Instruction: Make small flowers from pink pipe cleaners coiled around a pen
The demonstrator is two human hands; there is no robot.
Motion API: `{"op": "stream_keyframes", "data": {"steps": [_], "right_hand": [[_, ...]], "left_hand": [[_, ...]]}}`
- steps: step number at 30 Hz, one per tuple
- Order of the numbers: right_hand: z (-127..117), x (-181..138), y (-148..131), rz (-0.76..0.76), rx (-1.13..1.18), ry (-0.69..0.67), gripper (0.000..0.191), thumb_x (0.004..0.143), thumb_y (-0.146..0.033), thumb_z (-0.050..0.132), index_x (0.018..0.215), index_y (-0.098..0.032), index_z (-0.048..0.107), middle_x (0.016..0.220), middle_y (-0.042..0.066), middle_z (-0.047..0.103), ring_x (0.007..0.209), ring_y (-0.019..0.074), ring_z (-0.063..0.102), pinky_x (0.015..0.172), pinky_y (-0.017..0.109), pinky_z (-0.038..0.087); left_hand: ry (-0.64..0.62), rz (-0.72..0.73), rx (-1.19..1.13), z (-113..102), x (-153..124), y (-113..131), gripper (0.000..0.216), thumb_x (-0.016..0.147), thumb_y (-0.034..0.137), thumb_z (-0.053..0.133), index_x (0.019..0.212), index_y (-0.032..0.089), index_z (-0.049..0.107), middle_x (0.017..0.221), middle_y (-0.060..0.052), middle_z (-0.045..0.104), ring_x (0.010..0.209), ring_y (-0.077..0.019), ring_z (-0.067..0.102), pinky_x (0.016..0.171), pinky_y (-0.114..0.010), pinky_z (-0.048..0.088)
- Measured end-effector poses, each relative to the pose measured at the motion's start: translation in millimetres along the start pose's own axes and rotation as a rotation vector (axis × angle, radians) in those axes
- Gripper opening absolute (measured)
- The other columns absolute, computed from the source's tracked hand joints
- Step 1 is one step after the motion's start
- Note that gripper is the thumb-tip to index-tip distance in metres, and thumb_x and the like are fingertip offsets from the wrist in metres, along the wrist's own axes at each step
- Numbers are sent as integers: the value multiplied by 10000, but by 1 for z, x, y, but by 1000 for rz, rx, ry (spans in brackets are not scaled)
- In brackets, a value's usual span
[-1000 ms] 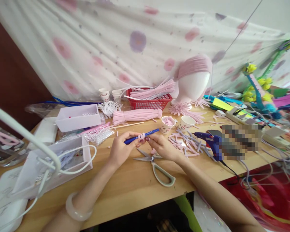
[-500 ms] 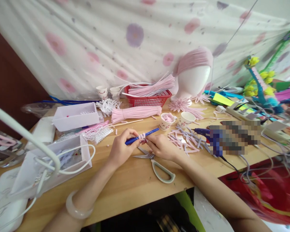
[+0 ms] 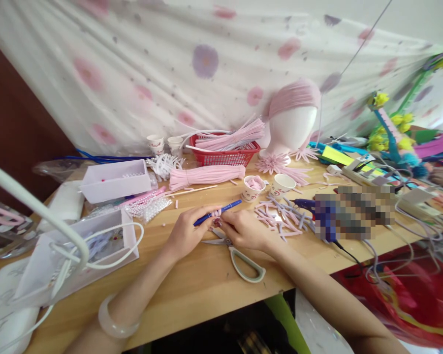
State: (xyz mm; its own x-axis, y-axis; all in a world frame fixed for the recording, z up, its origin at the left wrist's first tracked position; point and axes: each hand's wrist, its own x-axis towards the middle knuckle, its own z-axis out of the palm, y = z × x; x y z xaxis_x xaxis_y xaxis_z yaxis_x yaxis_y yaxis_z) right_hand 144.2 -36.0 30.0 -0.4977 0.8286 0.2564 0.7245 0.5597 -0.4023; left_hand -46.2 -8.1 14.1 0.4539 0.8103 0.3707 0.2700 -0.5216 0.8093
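A blue pen [image 3: 231, 204] points up to the right between my hands. My left hand [image 3: 187, 230] is closed around its lower left part. Around the pen's middle is wound a pale pink pipe cleaner [image 3: 216, 213], mostly covered by my fingers. My right hand [image 3: 245, 230] is closed at the coil, its fingertips pinched by the pipe cleaner's end, which I cannot see clearly. Scissors [image 3: 248, 274] with pale handles lie on the table just below my hands, blades partly hidden by my fingers. To the right lie cut pink and grey pipe cleaner pieces [image 3: 280, 216].
Paper cups, one holding pink pieces [image 3: 254, 189] and another cup [image 3: 282, 186], stand behind my hands. Farther back are a pink pipe cleaner bundle [image 3: 206, 177], a red basket [image 3: 225, 157] and a foam head [image 3: 293, 125]. A blue glue gun [image 3: 328, 223] lies right; white boxes [image 3: 116, 182] stand left.
My left fingers have moved over the coil, covering more of it and the pen. My right hand stays beside it, slightly lower. The view has shifted a little.
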Motion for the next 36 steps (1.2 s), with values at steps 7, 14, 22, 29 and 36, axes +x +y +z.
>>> {"op": "stream_keyframes", "data": {"steps": [7, 14, 22, 29, 36], "right_hand": [[0, -2, -4, -9, -75, -11, 213, 909, -204, 457, 748, -155, 587, 570, 0, 534, 472, 104, 335, 500, 239, 221], [-33, -2, -12, -32, -347, -152, 177, 841, -158, 480, 754, -160, 634, 537, 10, 522, 469, 114, 312, 504, 280, 158], [-75, 15, -5, -25, 530, -489, 369, 869, -236, 512, 522, -185, 398, 512, -63, 303, 479, 77, 274, 478, 241, 215], [-23, 10, 9, 317, 1225, -333, 416, 777, -429, 551, 532, -244, 270, 422, -105, 177, 359, 63, 136, 348, 231, 127], [-8, 6, 12, 354, 1300, -284, 455, 778, -538, 587, 589, -240, 301, 455, -118, 197, 380, 59, 123, 345, 204, 117]], "left_hand": [[29, -34, -44, 2, 0, -3, 149, 860, 216, 595, 1002, 209, 642, 892, -19, 743, 815, -169, 701, 760, -250, 543], [-90, -160, -124, 0, 2, 4, 212, 857, 286, 613, 1020, 185, 702, 881, -41, 758, 639, -152, 686, 640, -245, 560], [-302, -332, -448, -6, -1, 23, 294, 711, 281, 744, 984, 178, 780, 917, -47, 765, 447, -78, 556, 411, -207, 520], [-237, -334, -582, -10, 0, 21, 288, 652, 329, 818, 872, 146, 782, 637, -13, 708, 449, -95, 571, 439, -208, 533], [-195, -350, -695, -9, 1, 10, 350, 616, 308, 855, 910, 140, 764, 636, -10, 712, 467, -87, 562, 466, -198, 533]]}}
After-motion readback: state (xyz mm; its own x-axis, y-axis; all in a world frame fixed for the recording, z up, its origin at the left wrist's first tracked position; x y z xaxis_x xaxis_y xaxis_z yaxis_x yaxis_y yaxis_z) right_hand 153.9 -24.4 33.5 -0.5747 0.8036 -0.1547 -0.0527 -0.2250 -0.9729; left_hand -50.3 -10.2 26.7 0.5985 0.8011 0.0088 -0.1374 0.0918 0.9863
